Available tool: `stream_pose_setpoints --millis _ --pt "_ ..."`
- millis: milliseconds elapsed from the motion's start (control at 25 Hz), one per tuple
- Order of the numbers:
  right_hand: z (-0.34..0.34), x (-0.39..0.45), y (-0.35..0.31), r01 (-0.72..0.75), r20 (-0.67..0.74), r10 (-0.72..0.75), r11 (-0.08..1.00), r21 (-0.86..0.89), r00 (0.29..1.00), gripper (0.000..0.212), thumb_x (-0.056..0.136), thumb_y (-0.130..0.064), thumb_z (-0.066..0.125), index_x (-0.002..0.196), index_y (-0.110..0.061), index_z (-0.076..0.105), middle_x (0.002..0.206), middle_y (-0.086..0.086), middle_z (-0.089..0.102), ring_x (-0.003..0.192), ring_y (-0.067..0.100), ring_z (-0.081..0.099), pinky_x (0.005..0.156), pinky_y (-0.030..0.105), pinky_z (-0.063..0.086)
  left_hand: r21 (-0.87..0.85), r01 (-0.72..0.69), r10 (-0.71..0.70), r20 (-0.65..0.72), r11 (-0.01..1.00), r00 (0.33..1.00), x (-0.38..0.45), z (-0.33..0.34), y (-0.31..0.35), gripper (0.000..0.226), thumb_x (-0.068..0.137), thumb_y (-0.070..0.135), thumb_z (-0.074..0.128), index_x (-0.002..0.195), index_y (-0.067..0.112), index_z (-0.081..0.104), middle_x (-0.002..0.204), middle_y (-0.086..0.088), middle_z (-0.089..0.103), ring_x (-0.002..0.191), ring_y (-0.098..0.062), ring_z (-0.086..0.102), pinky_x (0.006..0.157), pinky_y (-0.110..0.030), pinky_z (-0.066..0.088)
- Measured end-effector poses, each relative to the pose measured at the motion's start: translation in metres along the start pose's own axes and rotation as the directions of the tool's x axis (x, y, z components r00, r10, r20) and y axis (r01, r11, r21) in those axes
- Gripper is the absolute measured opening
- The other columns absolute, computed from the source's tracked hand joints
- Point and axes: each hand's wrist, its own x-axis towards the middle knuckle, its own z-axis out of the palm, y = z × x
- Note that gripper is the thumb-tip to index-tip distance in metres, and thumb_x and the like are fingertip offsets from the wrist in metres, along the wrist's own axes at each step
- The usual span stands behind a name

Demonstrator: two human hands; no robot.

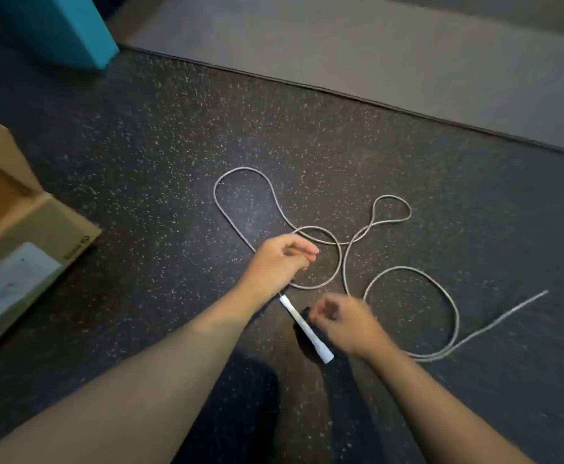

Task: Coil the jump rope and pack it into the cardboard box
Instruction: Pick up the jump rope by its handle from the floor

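Note:
The jump rope (341, 259) is a grey cord lying in several loose loops on the dark speckled floor. Its free end trails off to the right. Its white handle (306, 328) lies slanted on the floor between my hands. My left hand (280, 259) hovers over the cord just beyond the handle's tip, thumb and fingers pinched together. The hand hides the cord under it, so a grip is unclear. My right hand (344, 324) is blurred, fingers curled, right beside the handle with nothing visibly in it. The open cardboard box (56, 229) stands at the left edge.
The box's flap carries a white label (12, 283). A teal block (59, 25) stands at the top left. A lighter grey mat (374, 55) covers the floor beyond a dark seam. My dark-clothed knee (240, 416) is at the bottom.

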Motion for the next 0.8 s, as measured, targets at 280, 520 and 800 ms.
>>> stream_pose_setpoints --millis 280,520,800 --pt "0.027 0.032 0.022 0.069 0.140 -0.005 0.888 -0.454 0.990 0.033 0.084 -0.038 0.060 0.110 -0.017 0.063 0.116 0.015 0.070 0.106 0.038 0.068 0.081 0.039 0.053 0.173 -0.186 0.171 0.098 0.967 0.980 0.042 0.046 -0.026 0.025 0.084 0.005 0.059 0.084 0.023 0.076 0.089 0.001 0.079 0.083 -0.022 0.072 0.074 -0.034 0.057" --pt "-0.170 0.018 -0.049 0.168 -0.243 -0.182 0.983 -0.077 0.953 0.037 0.073 -0.030 0.082 0.107 -0.020 0.069 0.093 0.002 0.078 0.083 0.018 0.073 0.067 0.032 0.053 0.056 -0.503 0.492 0.138 0.862 0.859 0.026 0.060 0.103 0.026 0.105 0.039 0.046 0.117 0.023 0.064 0.101 0.004 0.071 0.083 0.004 0.063 0.073 -0.012 0.046" --pt "-0.244 -0.019 -0.085 0.452 -0.482 -0.206 0.753 0.478 0.852 0.044 0.087 -0.014 0.079 0.122 -0.014 0.053 0.107 0.010 0.063 0.087 0.025 0.063 0.078 0.039 0.056 0.076 -0.876 0.870 0.106 0.476 0.481 0.004 0.032 0.237 0.024 0.106 0.028 0.044 0.128 0.028 0.055 0.079 0.020 0.059 0.063 0.011 0.054 0.066 -0.015 0.041"
